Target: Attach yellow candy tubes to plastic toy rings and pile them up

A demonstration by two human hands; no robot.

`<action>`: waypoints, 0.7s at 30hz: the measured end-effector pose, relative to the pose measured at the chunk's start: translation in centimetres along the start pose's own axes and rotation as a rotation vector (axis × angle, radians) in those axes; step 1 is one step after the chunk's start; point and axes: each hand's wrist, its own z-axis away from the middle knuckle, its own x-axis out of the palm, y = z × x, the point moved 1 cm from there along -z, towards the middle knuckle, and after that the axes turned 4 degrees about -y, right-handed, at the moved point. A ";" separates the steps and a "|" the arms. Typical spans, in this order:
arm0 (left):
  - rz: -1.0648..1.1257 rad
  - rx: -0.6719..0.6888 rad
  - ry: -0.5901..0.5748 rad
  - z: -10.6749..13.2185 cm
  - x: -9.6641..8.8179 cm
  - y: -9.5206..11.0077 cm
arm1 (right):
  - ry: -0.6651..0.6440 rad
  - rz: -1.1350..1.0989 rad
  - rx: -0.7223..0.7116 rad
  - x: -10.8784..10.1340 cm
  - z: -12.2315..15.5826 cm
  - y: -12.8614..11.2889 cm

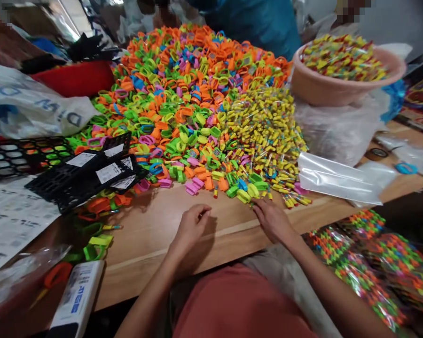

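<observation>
on tbl (144, 244), both hands (192, 230) (273, 220) palm-down

Orange, green, pink and blue plastic loops (176, 112) beside small yellow parts (261, 136); salmon-pink plastic basin (324, 84)

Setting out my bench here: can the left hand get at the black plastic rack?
Probably yes: the left hand rests on the wooden table, and mostly bare wood lies between it and the black plastic rack.
</observation>
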 end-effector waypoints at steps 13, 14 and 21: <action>-0.640 0.210 0.033 -8.3 -6.3 -3.5 | 0.159 -0.236 0.262 0.1 -0.1 -0.2; -0.683 0.228 -0.008 -8.5 -6.3 -3.7 | 0.202 -0.263 0.277 -0.3 0.0 -0.5; -0.566 0.139 0.018 -7.2 -5.9 -4.2 | 0.176 -0.582 0.132 -1.6 -1.6 -6.1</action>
